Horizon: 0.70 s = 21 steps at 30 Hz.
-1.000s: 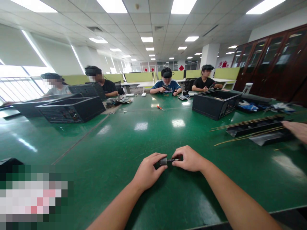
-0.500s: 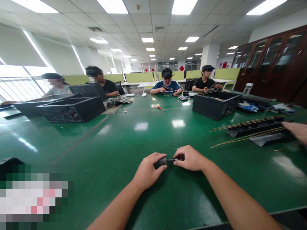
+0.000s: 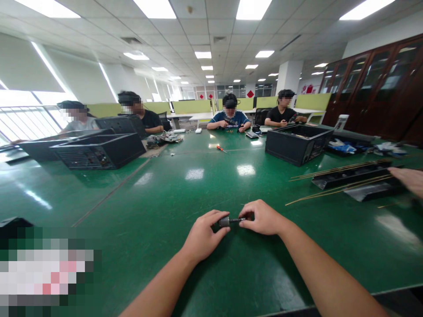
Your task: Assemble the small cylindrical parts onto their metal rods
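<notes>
My left hand grips a small grey metal cylinder between thumb and fingers. A thin dark shaft sticks out of the cylinder toward the right; it looks like a small motor, though the kind is not certain. My right hand pinches the shaft's far end with thumb and index finger, and the fingertips cover that tip. Both hands are low over the green table, the part lying level between them.
Black computer cases stand on the left and right. An orange screwdriver lies mid-table. Thin brass-coloured rods and dark metal channels lie at right, beside another person's hand. Several people sit around the table.
The near thin rod at the right has slid slightly leftward. My hands and the cylinder with its shaft stay practically in place.
</notes>
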Each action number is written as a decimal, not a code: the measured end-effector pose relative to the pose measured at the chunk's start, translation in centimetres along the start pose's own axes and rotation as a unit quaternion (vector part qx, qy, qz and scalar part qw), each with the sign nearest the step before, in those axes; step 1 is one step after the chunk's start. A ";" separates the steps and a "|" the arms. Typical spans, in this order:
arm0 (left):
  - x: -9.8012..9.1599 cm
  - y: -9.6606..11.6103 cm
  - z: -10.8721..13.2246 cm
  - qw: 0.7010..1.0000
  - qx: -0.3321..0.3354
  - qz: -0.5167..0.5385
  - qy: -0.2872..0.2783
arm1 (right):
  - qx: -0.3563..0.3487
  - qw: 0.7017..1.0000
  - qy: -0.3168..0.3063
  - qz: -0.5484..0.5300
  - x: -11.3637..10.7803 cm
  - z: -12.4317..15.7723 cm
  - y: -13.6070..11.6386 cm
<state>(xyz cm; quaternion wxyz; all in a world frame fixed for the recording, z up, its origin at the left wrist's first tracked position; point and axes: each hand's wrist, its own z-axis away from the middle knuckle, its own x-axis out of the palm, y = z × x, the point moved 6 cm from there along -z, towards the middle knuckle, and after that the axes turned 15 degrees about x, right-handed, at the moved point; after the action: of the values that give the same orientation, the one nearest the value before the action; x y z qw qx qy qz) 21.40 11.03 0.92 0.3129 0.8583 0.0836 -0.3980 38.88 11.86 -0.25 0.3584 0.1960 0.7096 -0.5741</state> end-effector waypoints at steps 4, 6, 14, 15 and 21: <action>-0.1 -0.1 0.0 1.000 -0.003 -0.001 0.002 | 0.005 1.000 0.006 0.010 -0.2 0.0 0.0; -0.2 -0.1 0.0 1.000 -0.001 -0.003 0.004 | 0.007 1.000 0.008 0.009 -0.3 0.0 0.1; -0.5 -0.1 -0.1 1.000 0.001 -0.010 0.009 | 0.012 1.000 0.008 0.004 -0.4 0.0 0.3; -0.5 -0.1 -0.1 1.000 0.000 -0.011 0.011 | 0.013 1.000 0.008 0.003 -0.5 0.0 0.3; -0.5 -0.1 -0.1 1.000 0.007 -0.008 0.012 | 0.017 1.000 0.005 0.003 -0.5 0.0 0.5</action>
<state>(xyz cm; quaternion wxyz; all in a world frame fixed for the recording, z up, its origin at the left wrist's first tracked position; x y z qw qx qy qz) 21.06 11.22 1.21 0.3031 0.8645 0.0913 -0.3904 39.59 12.07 -0.20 0.3532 0.2073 0.7012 -0.5837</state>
